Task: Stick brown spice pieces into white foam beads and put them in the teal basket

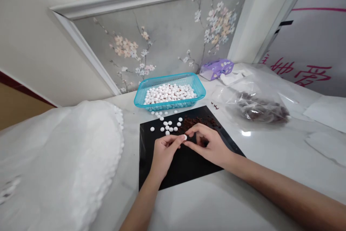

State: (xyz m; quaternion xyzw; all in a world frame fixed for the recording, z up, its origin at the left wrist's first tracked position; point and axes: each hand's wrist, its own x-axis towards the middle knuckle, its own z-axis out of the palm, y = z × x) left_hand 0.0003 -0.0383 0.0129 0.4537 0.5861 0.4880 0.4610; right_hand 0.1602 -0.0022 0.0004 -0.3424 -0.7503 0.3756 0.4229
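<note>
My left hand (165, 149) pinches a small white round disc (185, 137) between thumb and fingers, above a black mat (183, 168). Close against it, my right hand (209, 144) is curled, its thumb and index fingertips at the disc's edge. Whatever those right fingertips hold is too small to make out. Several loose white discs (167, 128) lie on the mat just beyond my left hand. A pile of small dark brown pieces (193, 122) is spread on the mat behind my right hand.
A blue plastic basket (202, 92) full of white discs stands behind the mat. To the right lies a clear plastic bag (259, 106) of brown pieces, near a purple tissue pack (217, 69). A large white bag (62, 159) bulges at left. The patterned wall panel (167, 43) rises behind.
</note>
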